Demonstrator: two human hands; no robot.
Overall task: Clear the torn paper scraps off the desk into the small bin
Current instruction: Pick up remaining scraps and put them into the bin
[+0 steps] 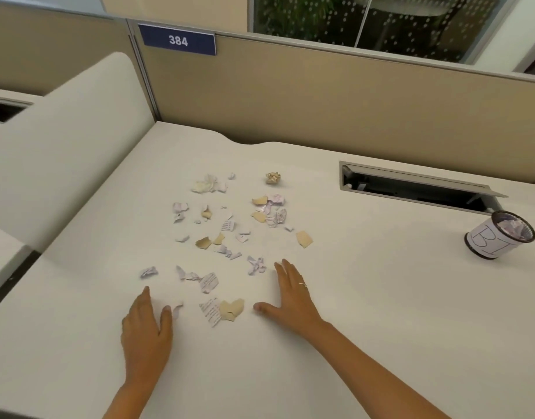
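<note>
Several torn paper scraps [227,226], white with print and tan, lie scattered over the middle of the white desk [366,297]. A crumpled tan ball [273,178] sits at the far side of the scatter. The small bin [499,235], a mesh cup wrapped in a white label, stands upright at the right with some paper inside. My left hand [145,331] lies flat on the desk, fingers straight, its thumb touching a white scrap [177,309]. My right hand [290,297] lies flat too, just right of a printed and tan scrap pair [222,309]. Neither hand holds anything.
An open cable slot [417,187] with a raised flap is cut into the desk behind the bin. A beige partition [320,95] with a blue "384" plate [178,40] closes the back. A cream divider panel [64,140] borders the left side.
</note>
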